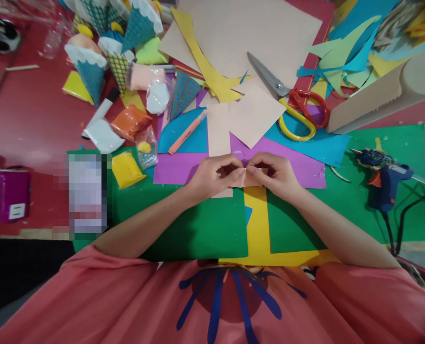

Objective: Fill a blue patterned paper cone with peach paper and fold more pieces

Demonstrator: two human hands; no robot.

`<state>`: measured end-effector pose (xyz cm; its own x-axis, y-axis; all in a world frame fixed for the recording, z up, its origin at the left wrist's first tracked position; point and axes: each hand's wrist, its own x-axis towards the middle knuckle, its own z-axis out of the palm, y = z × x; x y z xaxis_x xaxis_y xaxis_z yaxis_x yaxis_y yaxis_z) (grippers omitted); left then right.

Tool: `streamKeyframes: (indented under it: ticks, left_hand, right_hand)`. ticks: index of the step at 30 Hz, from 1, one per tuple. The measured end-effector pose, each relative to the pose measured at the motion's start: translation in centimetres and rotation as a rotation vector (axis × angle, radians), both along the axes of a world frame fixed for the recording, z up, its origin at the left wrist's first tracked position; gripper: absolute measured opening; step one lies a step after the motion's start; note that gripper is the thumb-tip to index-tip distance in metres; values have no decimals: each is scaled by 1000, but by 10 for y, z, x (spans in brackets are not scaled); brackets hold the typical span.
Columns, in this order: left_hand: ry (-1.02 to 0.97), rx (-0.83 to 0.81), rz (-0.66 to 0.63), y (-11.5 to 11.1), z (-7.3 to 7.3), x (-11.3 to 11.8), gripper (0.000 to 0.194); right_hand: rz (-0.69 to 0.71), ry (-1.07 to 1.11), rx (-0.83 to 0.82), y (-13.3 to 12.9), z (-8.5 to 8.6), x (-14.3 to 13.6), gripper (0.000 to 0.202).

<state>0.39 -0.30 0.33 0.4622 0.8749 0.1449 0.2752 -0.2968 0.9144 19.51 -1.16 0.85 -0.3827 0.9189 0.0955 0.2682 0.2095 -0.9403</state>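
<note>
Between my two hands is a small beige paper piece [255,178], pinched at its upper edge by thumbs and fingers. My left hand [217,177] grips its left part, and my right hand [275,174] grips its right part; the fingertips nearly meet. A pale strip of paper [218,129] runs upward just behind my left hand. Purple sheets [294,165] lie beneath and behind the hands, over green sheets [198,229]. Beyond the hands rests a cut beige paper [257,117]. Large scissors [279,88] with red and yellow handles lie behind my right hand.
A blue glue gun [387,184] lies at the right, near a beige roll [380,95]. Decorated cones [90,71], clay packets [128,169] and a marker [101,112] crowd the upper left. An orange highlighter [187,131] lies on blue paper. Paper scraps [348,52] fill the upper right.
</note>
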Motion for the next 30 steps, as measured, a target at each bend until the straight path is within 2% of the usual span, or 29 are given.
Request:
streamKeyframes:
  ticks: [7, 13, 23, 26, 30]
  left_hand:
    - [16, -9, -31, -2, 0, -1, 20]
    - [-10, -61, 20, -3, 1, 0, 21]
    - [0, -32, 8, -3, -6, 0, 21]
    - [-19, -41, 18, -4, -4, 1, 20]
    - [-48, -129, 25, -3, 0, 1, 19]
  right_hand:
    - [36, -13, -36, 0, 1, -1, 16]
    - [32, -5, -77, -1, 2, -1, 16]
    - [46, -32, -101, -1, 3, -2, 16]
    - [-2, -18, -80, -1, 2, -2, 13]
    - [-151, 62, -28, 0, -1, -1, 11]
